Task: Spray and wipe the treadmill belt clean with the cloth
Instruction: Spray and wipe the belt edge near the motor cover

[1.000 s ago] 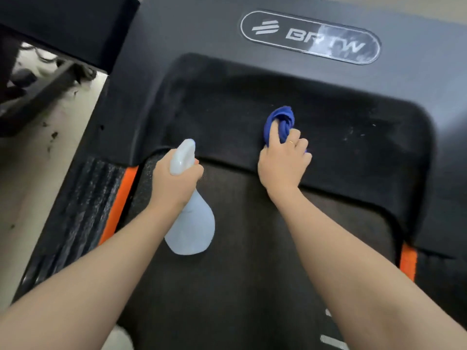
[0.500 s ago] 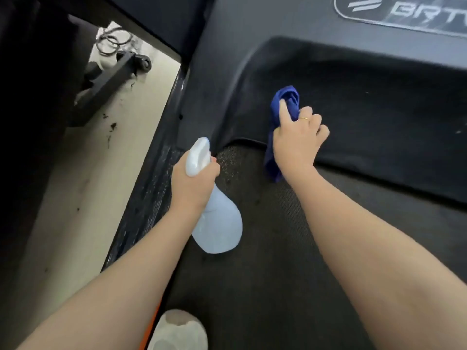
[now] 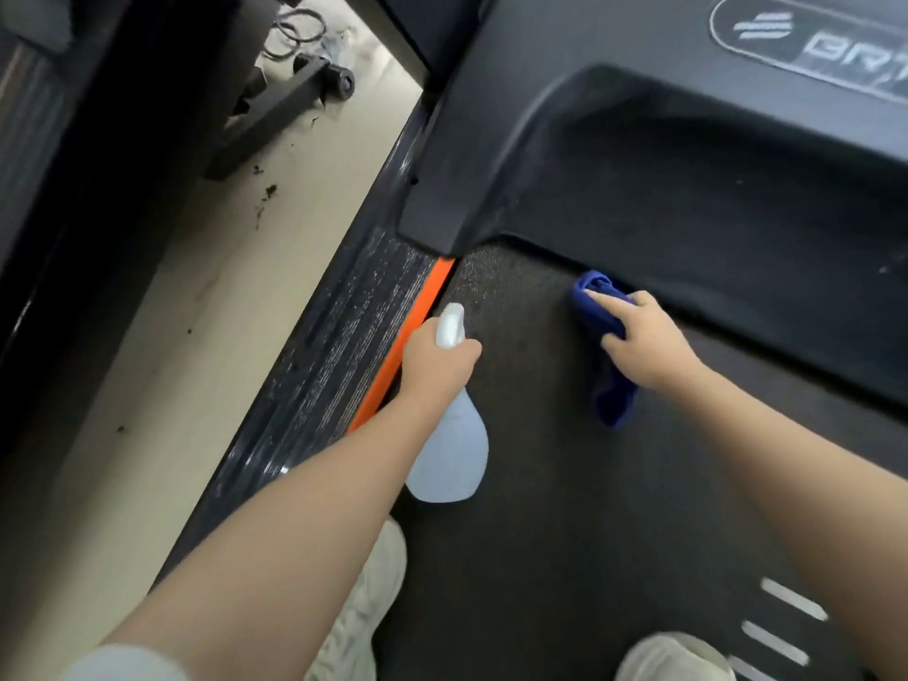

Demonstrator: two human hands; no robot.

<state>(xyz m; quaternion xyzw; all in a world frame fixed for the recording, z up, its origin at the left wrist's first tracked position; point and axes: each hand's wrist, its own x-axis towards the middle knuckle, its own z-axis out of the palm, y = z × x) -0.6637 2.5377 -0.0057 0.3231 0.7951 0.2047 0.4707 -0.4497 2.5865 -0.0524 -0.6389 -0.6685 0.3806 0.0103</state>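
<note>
The dark treadmill belt fills the lower middle of the view. My left hand grips a pale spray bottle by its neck, nozzle pointing away, over the belt's left edge. My right hand holds a bunched blue cloth against the belt, right where it runs under the black motor cover. Part of the cloth hangs below my wrist.
An orange strip and a ribbed side rail border the belt on the left. Beyond lies a beige floor with dirt specks, a black machine frame and cables. My two white shoes stand on the belt near white stripes.
My right hand has slid the cloth down from the motor cover onto the front of the belt. The left hand keeps the bottle beside it. The view shifted left and back.
</note>
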